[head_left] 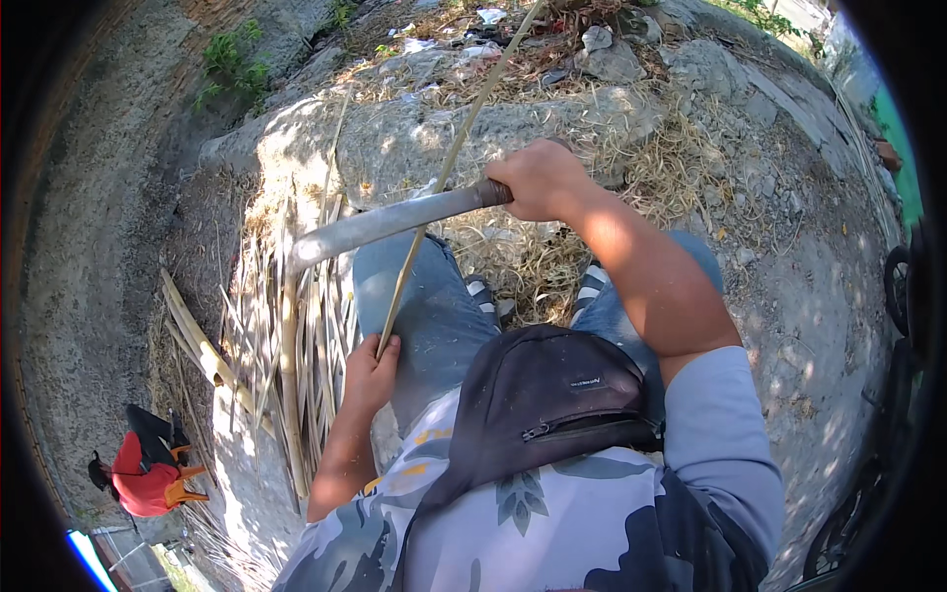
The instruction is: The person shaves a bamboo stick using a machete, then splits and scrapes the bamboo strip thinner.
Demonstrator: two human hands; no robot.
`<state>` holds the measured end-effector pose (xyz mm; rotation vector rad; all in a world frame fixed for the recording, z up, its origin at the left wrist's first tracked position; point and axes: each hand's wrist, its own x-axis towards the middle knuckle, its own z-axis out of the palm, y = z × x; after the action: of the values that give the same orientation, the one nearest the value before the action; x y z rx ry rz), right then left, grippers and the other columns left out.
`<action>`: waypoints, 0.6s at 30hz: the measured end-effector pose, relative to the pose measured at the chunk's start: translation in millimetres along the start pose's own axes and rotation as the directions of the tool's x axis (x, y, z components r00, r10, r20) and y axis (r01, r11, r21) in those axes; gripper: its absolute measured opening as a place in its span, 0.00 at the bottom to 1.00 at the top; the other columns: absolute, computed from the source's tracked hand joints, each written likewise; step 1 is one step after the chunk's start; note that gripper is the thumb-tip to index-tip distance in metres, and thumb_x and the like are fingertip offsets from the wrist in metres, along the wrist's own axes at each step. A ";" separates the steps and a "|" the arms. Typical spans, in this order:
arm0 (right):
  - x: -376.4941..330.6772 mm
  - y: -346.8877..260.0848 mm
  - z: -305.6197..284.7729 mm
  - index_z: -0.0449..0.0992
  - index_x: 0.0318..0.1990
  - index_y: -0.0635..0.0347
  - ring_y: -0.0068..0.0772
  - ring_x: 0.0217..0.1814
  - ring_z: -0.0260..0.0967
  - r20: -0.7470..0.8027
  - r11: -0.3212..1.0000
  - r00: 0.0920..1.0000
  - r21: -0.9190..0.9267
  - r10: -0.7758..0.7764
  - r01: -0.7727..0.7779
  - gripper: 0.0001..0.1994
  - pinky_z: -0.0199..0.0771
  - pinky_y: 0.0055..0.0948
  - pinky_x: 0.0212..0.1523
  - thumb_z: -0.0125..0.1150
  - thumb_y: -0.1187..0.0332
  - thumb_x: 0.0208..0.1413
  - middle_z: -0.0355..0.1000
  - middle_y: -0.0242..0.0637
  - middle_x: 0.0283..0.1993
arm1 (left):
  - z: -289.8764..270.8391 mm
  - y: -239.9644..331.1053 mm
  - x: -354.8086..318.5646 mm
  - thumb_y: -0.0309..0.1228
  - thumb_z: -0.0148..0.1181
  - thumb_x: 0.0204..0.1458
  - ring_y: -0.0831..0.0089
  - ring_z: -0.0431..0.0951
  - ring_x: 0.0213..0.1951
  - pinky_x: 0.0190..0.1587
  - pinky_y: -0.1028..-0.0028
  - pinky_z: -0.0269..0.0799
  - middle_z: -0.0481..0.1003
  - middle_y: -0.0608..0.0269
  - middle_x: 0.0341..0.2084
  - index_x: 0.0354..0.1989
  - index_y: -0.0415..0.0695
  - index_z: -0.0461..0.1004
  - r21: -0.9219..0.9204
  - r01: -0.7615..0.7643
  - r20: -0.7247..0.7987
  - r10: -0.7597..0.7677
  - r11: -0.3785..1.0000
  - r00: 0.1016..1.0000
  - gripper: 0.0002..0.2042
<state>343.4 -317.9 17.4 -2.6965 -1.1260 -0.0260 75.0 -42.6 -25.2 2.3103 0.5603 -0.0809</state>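
Note:
My right hand is closed round the dark handle of a machete, whose broad grey blade points left across my lap. A long thin bamboo strip slants up from my left hand, which grips its lower end near my left thigh. The blade crosses over the strip about midway between my hands; whether they touch I cannot tell. Many split bamboo strips lie in a heap beside my left leg, with a thicker bamboo pole among them.
Curled shavings litter the ground around my sandals. Split bamboo pieces lie farther left. A person in red sits on an orange chair at the lower left. A black bag rests on my lap; a bicycle wheel shows at right.

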 end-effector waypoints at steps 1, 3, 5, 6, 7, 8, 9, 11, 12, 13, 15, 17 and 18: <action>0.1 -6.1 -0.7 0.77 0.35 0.49 0.49 0.40 0.78 0.004 1.000 1.000 0.003 -0.006 0.006 0.08 0.76 0.49 0.44 0.64 0.62 0.47 0.78 0.38 0.32 | 1.5 -2.0 0.3 0.41 0.60 0.63 0.73 0.67 0.22 0.27 0.67 0.64 0.70 0.59 0.17 0.33 0.36 0.74 -0.001 0.007 -0.002 -0.007 1.000 1.000 0.17; -0.2 -17.1 0.3 0.77 0.35 0.48 0.48 0.40 0.79 -0.067 0.954 0.955 -0.110 -0.287 0.279 0.09 0.76 0.47 0.43 0.66 0.61 0.45 0.78 0.37 0.31 | 2.4 -9.3 -3.2 0.41 0.57 0.65 0.72 0.67 0.22 0.27 0.67 0.64 0.70 0.60 0.17 0.34 0.36 0.74 -0.016 -0.067 -0.011 0.067 0.998 0.998 0.17; 2.2 -2.2 -6.7 0.77 0.35 0.49 0.48 0.40 0.79 -0.098 0.981 0.977 -0.055 -0.190 0.185 0.09 0.76 0.48 0.44 0.65 0.61 0.46 0.78 0.38 0.32 | -2.0 -11.9 -2.1 0.41 0.56 0.66 0.72 0.67 0.22 0.27 0.66 0.64 0.70 0.60 0.17 0.34 0.36 0.74 -0.005 -0.061 0.019 0.061 0.998 0.998 0.17; 2.7 11.9 -10.5 0.77 0.36 0.50 0.49 0.41 0.78 -0.131 0.997 0.988 -0.007 -0.079 0.079 0.09 0.76 0.48 0.44 0.64 0.61 0.47 0.78 0.39 0.33 | -4.1 -10.1 -0.1 0.41 0.55 0.66 0.72 0.67 0.22 0.27 0.66 0.64 0.70 0.60 0.17 0.34 0.36 0.73 0.005 -0.073 0.050 0.073 0.997 0.996 0.18; 2.5 24.6 -9.2 0.77 0.36 0.50 0.49 0.41 0.78 -0.127 0.997 0.989 -0.008 -0.081 0.080 0.09 0.76 0.48 0.44 0.64 0.61 0.47 0.78 0.39 0.33 | -6.9 -8.1 -1.6 0.42 0.54 0.67 0.73 0.66 0.22 0.27 0.67 0.63 0.68 0.61 0.17 0.34 0.36 0.73 -0.030 -0.064 0.062 0.066 0.997 0.996 0.19; 4.2 40.9 -8.5 0.77 0.36 0.51 0.50 0.42 0.78 -0.149 0.978 0.975 0.152 0.164 -0.141 0.09 0.76 0.49 0.45 0.63 0.62 0.48 0.79 0.41 0.35 | -5.7 -5.1 1.3 0.42 0.54 0.67 0.73 0.66 0.22 0.27 0.67 0.63 0.68 0.61 0.17 0.34 0.36 0.73 -0.035 -0.071 0.060 0.073 0.997 0.996 0.19; 5.4 48.8 -8.3 0.77 0.36 0.52 0.51 0.43 0.78 -0.132 0.886 0.909 0.316 0.396 -0.340 0.08 0.76 0.50 0.46 0.62 0.62 0.49 0.79 0.43 0.36 | -5.9 -3.8 2.3 0.43 0.53 0.67 0.73 0.65 0.22 0.27 0.67 0.63 0.67 0.62 0.17 0.34 0.36 0.73 -0.028 -0.062 0.059 0.064 0.998 0.996 0.20; 2.3 54.9 -5.7 0.78 0.40 0.51 0.49 0.46 0.77 -0.092 0.871 0.890 0.272 0.446 -0.409 0.09 0.76 0.49 0.47 0.62 0.63 0.51 0.79 0.42 0.40 | -6.5 -2.9 3.8 0.44 0.53 0.67 0.74 0.65 0.23 0.27 0.67 0.63 0.67 0.63 0.17 0.34 0.36 0.73 -0.020 -0.057 0.059 0.058 0.998 0.997 0.20; 0.8 55.6 -3.8 0.79 0.43 0.49 0.48 0.50 0.77 -0.048 0.849 0.865 0.227 0.500 -0.478 0.11 0.76 0.49 0.49 0.61 0.63 0.53 0.79 0.42 0.44 | -6.9 -3.4 4.2 0.45 0.52 0.67 0.75 0.64 0.23 0.27 0.67 0.62 0.66 0.64 0.17 0.35 0.36 0.73 -0.024 -0.043 0.072 0.045 0.999 0.996 0.21; 1.7 54.9 -1.3 0.79 0.43 0.49 0.48 0.48 0.77 -0.015 0.858 0.876 0.209 0.483 -0.470 0.11 0.76 0.49 0.49 0.61 0.64 0.52 0.79 0.40 0.42 | -6.9 -3.2 6.0 0.46 0.52 0.68 0.76 0.63 0.23 0.27 0.67 0.62 0.65 0.65 0.17 0.35 0.36 0.74 -0.028 -0.030 0.087 0.033 0.999 0.996 0.21; 2.7 44.3 7.4 0.78 0.41 0.50 0.50 0.46 0.77 -0.052 0.920 0.931 0.182 0.362 -0.348 0.10 0.76 0.51 0.47 0.62 0.63 0.51 0.79 0.41 0.38 | -10.0 -9.9 8.7 0.46 0.52 0.67 0.76 0.63 0.24 0.27 0.68 0.62 0.65 0.65 0.17 0.36 0.36 0.74 -0.061 0.009 0.129 -0.001 0.998 0.992 0.22; 1.8 23.8 5.9 0.77 0.39 0.50 0.50 0.42 0.78 -0.078 0.991 0.990 0.076 0.117 -0.111 0.11 0.75 0.53 0.43 0.63 0.62 0.48 0.78 0.41 0.33 | -12.6 -14.6 9.7 0.46 0.52 0.67 0.76 0.63 0.24 0.28 0.68 0.62 0.66 0.65 0.17 0.36 0.36 0.74 -0.101 0.053 0.167 -0.035 0.994 0.985 0.22; 2.4 12.1 8.9 0.77 0.39 0.50 0.50 0.42 0.78 -0.078 0.991 0.990 0.075 0.116 -0.111 0.11 0.75 0.53 0.43 0.63 0.62 0.48 0.78 0.41 0.33 | -13.3 -14.6 11.7 0.47 0.52 0.67 0.76 0.64 0.25 0.28 0.67 0.62 0.66 0.65 0.18 0.36 0.35 0.74 -0.101 0.051 0.175 -0.032 0.994 0.984 0.22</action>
<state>353.0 -322.7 6.7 -2.6656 -0.9307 -0.0768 78.0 -20.0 -27.7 2.1644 0.5115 -0.2638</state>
